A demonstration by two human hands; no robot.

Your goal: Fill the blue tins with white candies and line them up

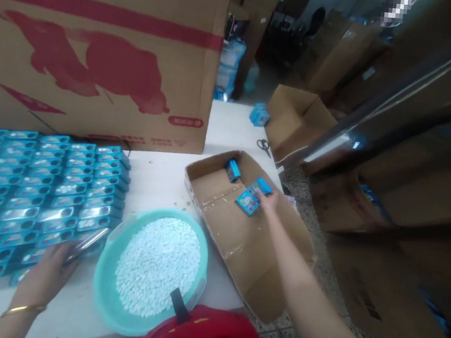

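My right hand (269, 200) reaches over a shallow cardboard tray (238, 239) with its fingers closed on a small blue box (248, 199). Another blue box (233, 171) lies in the tray's upper part. On the left, my left hand (50, 269) is wrapped round a shiny metallic tool (87, 242), whose shape is blurred. It is beside rows of stacked blue boxes (64, 188). Between my hands stands a turquoise basin (101, 284) holding many small white pieces (158, 266).
A large carton (100, 61) with red print stands behind the blue boxes. Scissors (264, 146) and more blue boxes (259, 115) lie near the white table's (229, 127) far right edge. An open carton (294, 117) is beyond that edge, and a dark pole slants across the right.
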